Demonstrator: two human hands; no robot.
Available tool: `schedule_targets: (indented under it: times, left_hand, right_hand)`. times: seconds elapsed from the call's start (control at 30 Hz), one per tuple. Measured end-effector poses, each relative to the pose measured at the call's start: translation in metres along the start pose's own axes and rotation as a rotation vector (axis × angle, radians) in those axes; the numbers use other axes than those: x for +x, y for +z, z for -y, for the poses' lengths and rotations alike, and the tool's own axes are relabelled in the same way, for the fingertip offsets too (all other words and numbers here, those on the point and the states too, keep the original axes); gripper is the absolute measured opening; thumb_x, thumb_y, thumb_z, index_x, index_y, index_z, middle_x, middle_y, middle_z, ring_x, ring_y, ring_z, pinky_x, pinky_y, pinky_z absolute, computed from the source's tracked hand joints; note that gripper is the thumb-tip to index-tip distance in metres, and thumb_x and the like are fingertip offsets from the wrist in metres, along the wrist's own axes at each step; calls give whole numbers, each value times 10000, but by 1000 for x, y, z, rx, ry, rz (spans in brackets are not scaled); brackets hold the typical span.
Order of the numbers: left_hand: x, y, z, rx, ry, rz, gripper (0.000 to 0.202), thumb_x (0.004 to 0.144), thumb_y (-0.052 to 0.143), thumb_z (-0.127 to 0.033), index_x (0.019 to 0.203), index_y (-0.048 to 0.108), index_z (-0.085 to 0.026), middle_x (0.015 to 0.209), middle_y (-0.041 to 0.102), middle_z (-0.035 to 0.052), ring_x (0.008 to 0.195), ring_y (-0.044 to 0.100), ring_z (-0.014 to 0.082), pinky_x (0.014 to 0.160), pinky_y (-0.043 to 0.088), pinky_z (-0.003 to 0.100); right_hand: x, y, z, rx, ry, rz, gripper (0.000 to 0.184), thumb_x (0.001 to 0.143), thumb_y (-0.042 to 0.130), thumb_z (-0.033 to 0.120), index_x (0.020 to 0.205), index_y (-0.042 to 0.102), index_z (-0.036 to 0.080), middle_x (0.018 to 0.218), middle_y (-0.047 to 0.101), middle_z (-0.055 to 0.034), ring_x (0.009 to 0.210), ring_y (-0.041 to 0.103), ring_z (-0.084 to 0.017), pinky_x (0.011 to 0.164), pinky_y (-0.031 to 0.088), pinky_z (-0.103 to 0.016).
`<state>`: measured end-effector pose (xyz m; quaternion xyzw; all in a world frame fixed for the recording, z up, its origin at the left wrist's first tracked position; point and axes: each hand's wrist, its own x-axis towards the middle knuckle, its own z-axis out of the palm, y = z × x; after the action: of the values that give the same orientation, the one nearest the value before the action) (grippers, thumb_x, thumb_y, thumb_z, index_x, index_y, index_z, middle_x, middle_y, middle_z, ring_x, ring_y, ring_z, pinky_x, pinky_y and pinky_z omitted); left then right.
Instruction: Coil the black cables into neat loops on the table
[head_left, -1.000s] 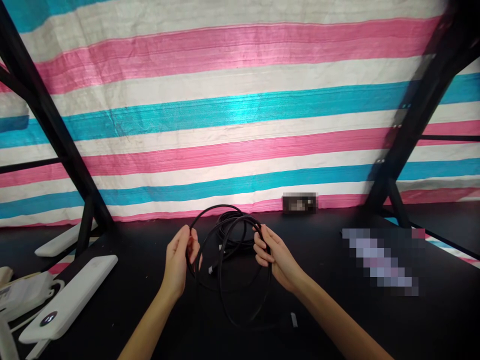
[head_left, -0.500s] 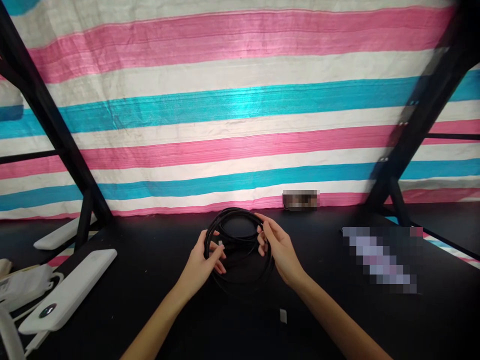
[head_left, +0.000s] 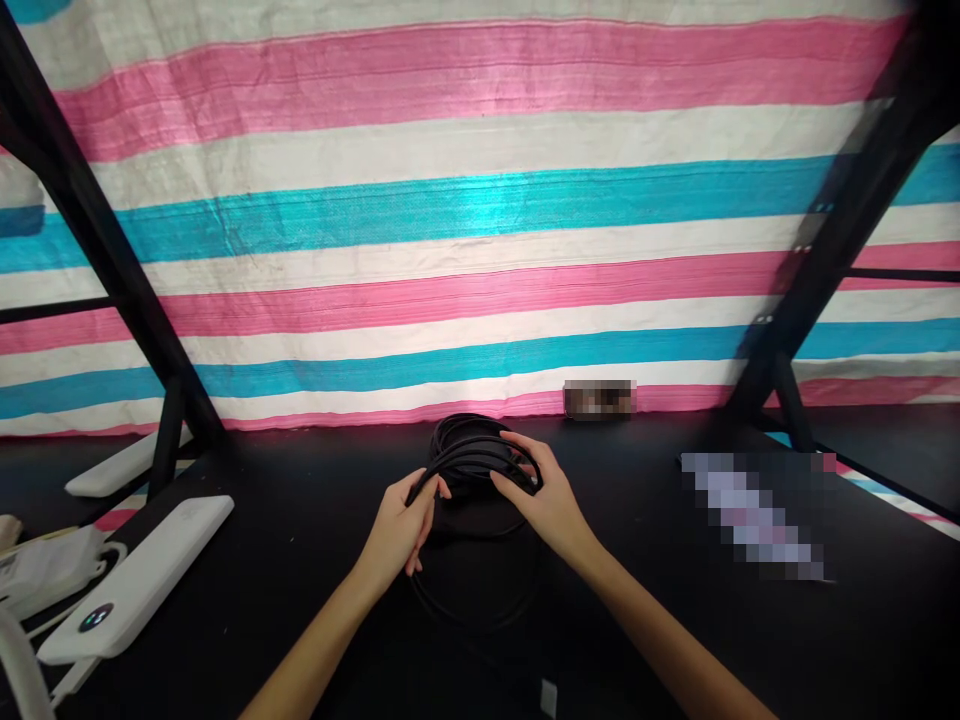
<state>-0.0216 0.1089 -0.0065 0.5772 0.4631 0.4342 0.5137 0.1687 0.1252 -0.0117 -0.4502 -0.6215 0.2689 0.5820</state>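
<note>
A coiled black cable (head_left: 466, 452) is held in front of me over the black tabletop, in the middle of the head view. My left hand (head_left: 400, 522) pinches its strands on the left side, thumb on top. On the other side, my right hand (head_left: 546, 492) has fingers and thumb closed around the same strands. More loops lie behind the held part, and a looser loop hangs below between my wrists, hard to make out against the dark surface. A small pale tab (head_left: 549, 697) shows near the bottom edge; whether it joins the cable I cannot tell.
On the left lie a white power bank (head_left: 142, 578) with a lit round display, a white adapter with cord (head_left: 56, 572) and another white slab (head_left: 120, 465). Pixelated items sit at the right (head_left: 754, 515) and back (head_left: 600, 399). Black frame posts flank a striped sheet (head_left: 480, 210).
The held strands have tilted and bunched into an arch, with a loop dropping below. Both hands have turned slightly, and the pale tab has shifted down toward the bottom edge.
</note>
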Motion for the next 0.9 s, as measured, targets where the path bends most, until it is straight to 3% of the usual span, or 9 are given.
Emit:
schedule_targets:
  times: [0.13, 0.2, 0.3, 0.37, 0.53, 0.7, 0.9]
  left_hand:
    - [0, 2, 1, -35, 22, -45, 352, 819, 436, -538, 825, 495, -191, 341, 330, -120, 200, 284, 57, 239, 262, 144]
    - [1, 3, 4, -28, 28, -82, 338, 807, 464, -532, 818, 474, -194, 353, 338, -122, 210, 288, 55, 248, 233, 141]
    - [4, 1, 9, 46, 6, -130, 324, 788, 496, -517, 843, 445, -202, 371, 391, -112, 242, 350, 78, 269, 245, 157]
    - [5, 0, 12, 108, 6, -181, 327, 768, 530, -497, 879, 443, -202, 384, 430, -101, 290, 410, 102, 310, 302, 178]
    - [6, 0, 7, 147, 115, -287, 345, 710, 628, -441, 885, 497, -174, 503, 536, -47, 501, 526, 124, 499, 389, 217]
    - [3, 2, -7, -39, 101, -289, 420, 663, 672, -462, 929, 522, -172, 857, 618, 41, 844, 590, 180, 740, 439, 272]
    - [-1, 7, 0, -48, 144, -241, 539, 660, 707, -400, 1100, 467, -204, 1049, 559, 61, 995, 547, 192, 855, 412, 292]
  right_hand:
    - [1, 6, -6, 300, 273, 157, 327, 682, 688, 393, 900, 567, 181, 694, 580, 11, 584, 613, -135, 556, 518, -269]
    - [0, 9, -7, 314, 335, 231, 303, 723, 637, 445, 790, 533, 168, 566, 530, 49, 392, 541, -100, 398, 450, -226]
    - [-1, 10, -4, 327, 398, 256, 330, 741, 605, 475, 782, 533, 156, 523, 509, 64, 313, 483, -75, 303, 346, -177]
    - [-1, 10, -1, 365, 436, 240, 333, 720, 632, 463, 788, 552, 147, 499, 470, 79, 294, 411, -39, 281, 263, -147]
    - [2, 2, 9, 587, 520, 221, 352, 639, 710, 438, 773, 582, 140, 423, 214, 142, 321, 135, 11, 309, 77, -131]
    - [3, -9, 21, 731, 482, 235, 279, 692, 692, 392, 751, 608, 132, 456, 169, 128, 359, 86, 4, 330, 40, -148]
    - [5, -16, 24, 903, 470, 162, 250, 677, 705, 363, 773, 628, 146, 435, 120, 133, 359, 27, -9, 317, 18, -157]
